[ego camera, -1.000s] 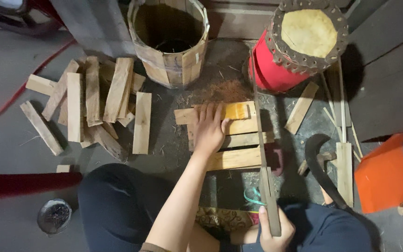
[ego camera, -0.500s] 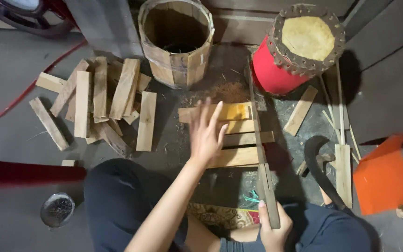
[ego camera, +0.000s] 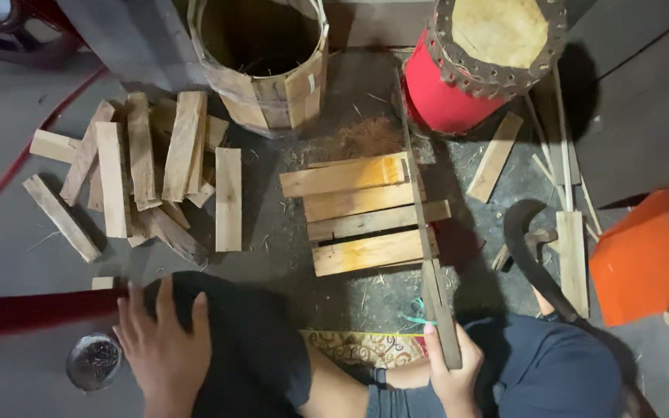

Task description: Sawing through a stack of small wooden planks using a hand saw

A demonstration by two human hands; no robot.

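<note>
The person sat on the floor (ego camera: 9, 155) with knees apart. The right hand (ego camera: 449, 373) was closed around the near end of a long, thin wooden strip (ego camera: 421, 232), which ran away from the person across the right ends of four short planks (ego camera: 361, 213) laid side by side on the ground between the knees. The far end of the strip reached toward a red drum (ego camera: 458, 77) with a pale skin top. The left hand (ego camera: 166, 348) lay open, fingers spread, flat on the left knee in dark trousers, holding nothing and well apart from the planks. Just beside that hand, on the floor, sat a small round metal dish (ego camera: 93, 361). Farther out on the left lay a loose heap of short wooden boards (ego camera: 141, 170), some stacked across one another. Beyond the four planks stood an open wooden barrel (ego camera: 261, 62), made of upright slats, with a patch of reddish sawdust (ego camera: 369, 139) near its foot. To the right of the strip lay a curved dark blade (ego camera: 528, 248), a few more slats, and an orange sheet (ego camera: 636, 259) near the right knee.
</note>
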